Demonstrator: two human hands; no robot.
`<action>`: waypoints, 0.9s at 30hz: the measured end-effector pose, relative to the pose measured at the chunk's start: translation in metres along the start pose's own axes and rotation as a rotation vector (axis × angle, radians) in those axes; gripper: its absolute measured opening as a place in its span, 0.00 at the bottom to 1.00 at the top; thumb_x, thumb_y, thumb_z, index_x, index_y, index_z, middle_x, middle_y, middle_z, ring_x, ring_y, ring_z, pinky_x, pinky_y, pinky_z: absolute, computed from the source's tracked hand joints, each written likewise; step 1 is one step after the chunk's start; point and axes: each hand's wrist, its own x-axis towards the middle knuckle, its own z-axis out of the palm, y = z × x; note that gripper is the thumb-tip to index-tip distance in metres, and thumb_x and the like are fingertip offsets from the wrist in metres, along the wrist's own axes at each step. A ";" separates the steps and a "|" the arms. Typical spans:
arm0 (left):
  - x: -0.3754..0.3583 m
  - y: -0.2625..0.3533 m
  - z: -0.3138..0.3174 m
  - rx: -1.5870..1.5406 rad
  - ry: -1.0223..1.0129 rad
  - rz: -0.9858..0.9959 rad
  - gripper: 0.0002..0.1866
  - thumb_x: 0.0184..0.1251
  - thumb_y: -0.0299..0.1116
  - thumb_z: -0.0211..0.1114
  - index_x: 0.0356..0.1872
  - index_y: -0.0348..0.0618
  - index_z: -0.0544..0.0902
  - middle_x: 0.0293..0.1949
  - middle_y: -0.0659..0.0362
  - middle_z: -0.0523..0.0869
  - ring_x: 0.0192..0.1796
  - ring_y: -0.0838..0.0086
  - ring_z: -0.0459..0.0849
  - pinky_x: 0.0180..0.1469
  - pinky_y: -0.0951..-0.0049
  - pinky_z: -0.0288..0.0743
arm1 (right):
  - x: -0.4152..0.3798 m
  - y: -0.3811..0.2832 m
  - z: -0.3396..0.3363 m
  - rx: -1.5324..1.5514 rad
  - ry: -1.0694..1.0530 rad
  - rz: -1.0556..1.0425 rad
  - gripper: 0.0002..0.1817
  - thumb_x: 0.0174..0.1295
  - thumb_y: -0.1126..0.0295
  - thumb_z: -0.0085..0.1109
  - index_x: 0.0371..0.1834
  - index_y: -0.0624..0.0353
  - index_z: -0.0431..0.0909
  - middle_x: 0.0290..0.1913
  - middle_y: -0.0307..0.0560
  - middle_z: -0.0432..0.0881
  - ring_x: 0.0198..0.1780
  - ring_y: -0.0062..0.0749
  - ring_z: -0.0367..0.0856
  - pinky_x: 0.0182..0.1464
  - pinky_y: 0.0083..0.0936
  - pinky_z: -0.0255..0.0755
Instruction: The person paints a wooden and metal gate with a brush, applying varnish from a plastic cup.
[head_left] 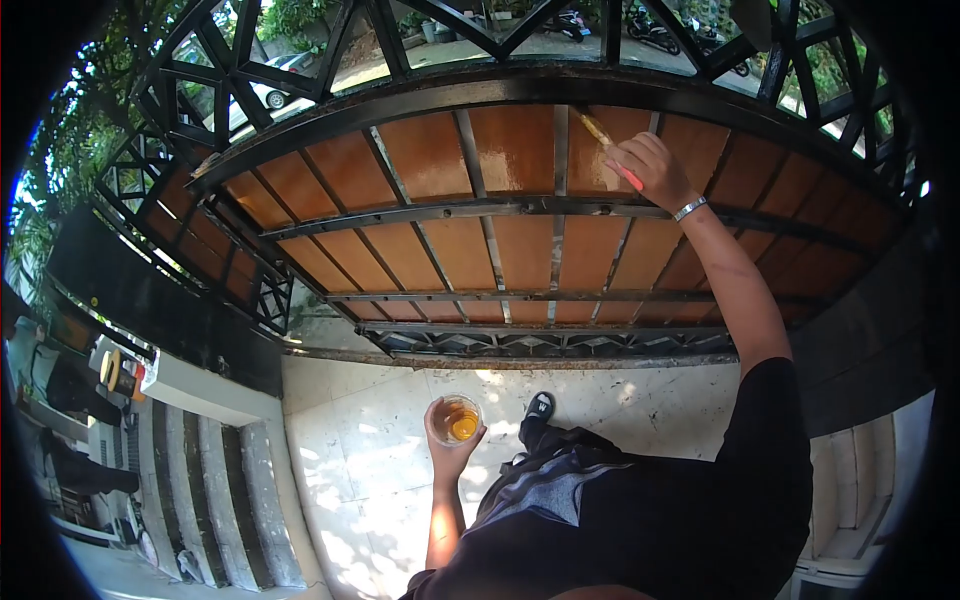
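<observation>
My right hand (pixel 648 170) is closed round the red handle of a paintbrush (pixel 597 130), raised at the upper part of the gate. The brush's tip is at a brown panel (pixel 510 150), just under the black top rail. Some of the upper panels have a wet-looking shine. Lower down, my left hand (pixel 452 447) holds a clear round cup (pixel 458 420) with amber liquid in it, above the pale tiled floor. Black metal bars (pixel 560 208) cross the brown panels.
Steps (pixel 215 490) and a white ledge (pixel 200 390) lie at the left, with another person (pixel 75 390) beyond them. A black lattice (pixel 500 40) tops the gate. More steps (pixel 850 480) stand at the right. My foot in a sandal (pixel 540 406) is below the gate.
</observation>
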 end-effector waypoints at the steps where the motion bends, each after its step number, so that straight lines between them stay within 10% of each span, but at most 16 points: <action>1: 0.001 0.000 0.001 0.005 0.004 0.004 0.49 0.45 0.24 0.83 0.69 0.40 0.62 0.58 0.53 0.75 0.60 0.67 0.77 0.65 0.63 0.74 | -0.001 0.001 0.004 -0.004 0.001 0.005 0.15 0.58 0.69 0.71 0.47 0.57 0.80 0.35 0.41 0.81 0.39 0.36 0.79 0.43 0.30 0.74; 10: -0.011 -0.004 -0.010 0.009 0.086 0.022 0.49 0.45 0.24 0.82 0.69 0.41 0.63 0.59 0.54 0.74 0.60 0.67 0.78 0.63 0.62 0.76 | -0.065 0.009 0.007 -0.157 0.277 0.407 0.15 0.58 0.73 0.70 0.48 0.60 0.80 0.37 0.46 0.82 0.39 0.44 0.79 0.44 0.37 0.74; 17: -0.023 -0.011 -0.019 0.023 0.082 -0.016 0.49 0.45 0.25 0.83 0.70 0.42 0.63 0.58 0.54 0.75 0.60 0.67 0.77 0.62 0.64 0.76 | -0.106 -0.029 0.023 0.220 -0.373 0.194 0.10 0.62 0.66 0.67 0.42 0.60 0.82 0.34 0.45 0.79 0.39 0.41 0.77 0.47 0.33 0.73; 27: -0.016 0.002 0.004 0.030 0.002 -0.014 0.49 0.45 0.27 0.84 0.69 0.39 0.63 0.58 0.53 0.75 0.60 0.66 0.77 0.65 0.65 0.72 | -0.049 0.001 -0.019 -0.105 0.064 0.133 0.16 0.58 0.71 0.70 0.49 0.59 0.80 0.37 0.44 0.81 0.42 0.40 0.79 0.46 0.34 0.75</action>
